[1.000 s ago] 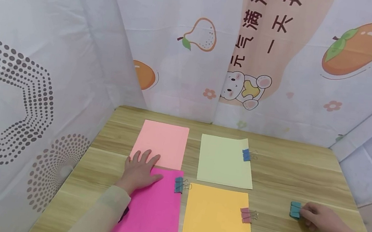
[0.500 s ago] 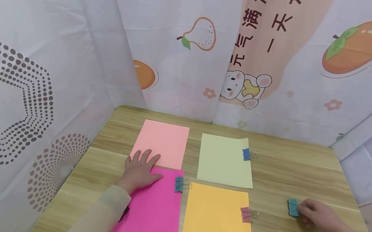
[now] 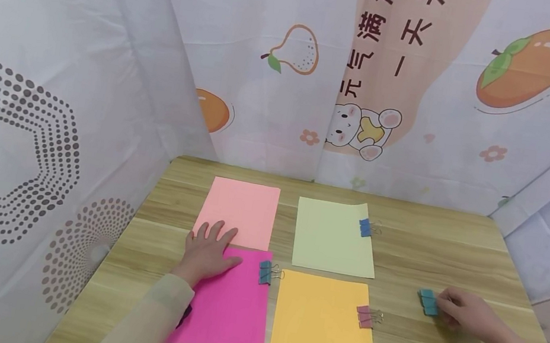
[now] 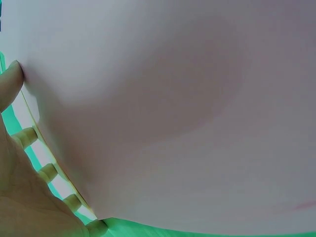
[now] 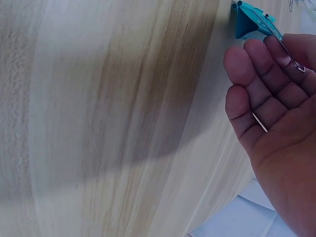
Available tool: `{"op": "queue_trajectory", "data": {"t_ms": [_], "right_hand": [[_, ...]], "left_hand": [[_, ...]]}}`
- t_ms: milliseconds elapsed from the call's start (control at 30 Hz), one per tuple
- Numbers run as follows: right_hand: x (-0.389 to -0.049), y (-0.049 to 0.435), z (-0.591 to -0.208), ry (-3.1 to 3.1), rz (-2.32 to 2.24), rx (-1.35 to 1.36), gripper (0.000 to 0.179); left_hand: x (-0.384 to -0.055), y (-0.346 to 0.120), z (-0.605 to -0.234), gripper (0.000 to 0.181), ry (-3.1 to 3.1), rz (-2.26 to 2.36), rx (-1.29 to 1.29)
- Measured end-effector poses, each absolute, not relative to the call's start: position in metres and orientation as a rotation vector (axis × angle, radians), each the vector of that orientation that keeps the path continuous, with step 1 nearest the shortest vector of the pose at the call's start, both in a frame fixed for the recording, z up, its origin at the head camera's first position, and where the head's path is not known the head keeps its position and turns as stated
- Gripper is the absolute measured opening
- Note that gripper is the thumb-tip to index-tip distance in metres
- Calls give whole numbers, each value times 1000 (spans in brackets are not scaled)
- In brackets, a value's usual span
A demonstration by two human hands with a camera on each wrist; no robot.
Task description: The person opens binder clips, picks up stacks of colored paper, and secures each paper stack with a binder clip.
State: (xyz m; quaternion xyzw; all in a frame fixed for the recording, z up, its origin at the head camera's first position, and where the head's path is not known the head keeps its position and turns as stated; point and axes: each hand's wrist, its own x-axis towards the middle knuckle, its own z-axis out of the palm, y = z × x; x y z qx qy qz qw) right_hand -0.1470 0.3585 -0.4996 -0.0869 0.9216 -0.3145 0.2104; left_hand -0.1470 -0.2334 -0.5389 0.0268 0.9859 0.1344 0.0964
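Note:
My right hand (image 3: pixel 465 314) pinches a teal binder clip (image 3: pixel 428 302) at the table's right side. In the right wrist view the thumb and fingers hold the wire handle of this binder clip (image 5: pixel 246 22), whose body points away from the palm. On the left, my left hand (image 3: pixel 205 253) rests with spread fingers across the edge between the magenta paper stack (image 3: pixel 233 315) and the light pink paper stack (image 3: pixel 242 208). Another teal binder clip (image 3: pixel 265 272) sits on the magenta stack's right edge.
Pale green paper (image 3: pixel 332 237) lies at the back with a blue binder clip (image 3: pixel 365 228) on its right edge. In front of it is orange paper (image 3: pixel 324 335) bearing a pink binder clip (image 3: pixel 365 316). Printed cloth (image 3: pixel 268 146) hangs behind the wooden table (image 3: pixel 432 238).
My right hand has shifted slightly left and farther back with the teal binder clip, which has turned a little. The left hand has stayed in place.

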Motion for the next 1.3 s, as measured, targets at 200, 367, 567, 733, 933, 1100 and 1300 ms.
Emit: {"op": "queue_trajectory", "data": {"t_ms": [200,367,567,733,933,1100,1300], "right_hand": [[-148,357,-499,2577,-878,-275,22],[-148,354,-498,2599,-850,-284,23],[-148,350,-495,2621,-834,-282,23],[-148,348,-493,2630,-833,-293,23],[-149,347,-493,2630,-838,-287,26],[-149,345,-492,2628,-833,-277,26],[-151,346,-492,2624,-832,-264,30]], "left_hand": [[-147,-233,-536,80,2914,391,80],[-146,-232,-534,79,2923,383,79],[-146,-233,-537,79,2920,384,83],[-145,-232,-532,77,2935,372,90],[-145,-230,-529,77,2923,339,82],[-145,-230,-530,78,2915,343,77],[-146,-231,-531,79,2912,332,78]]}}
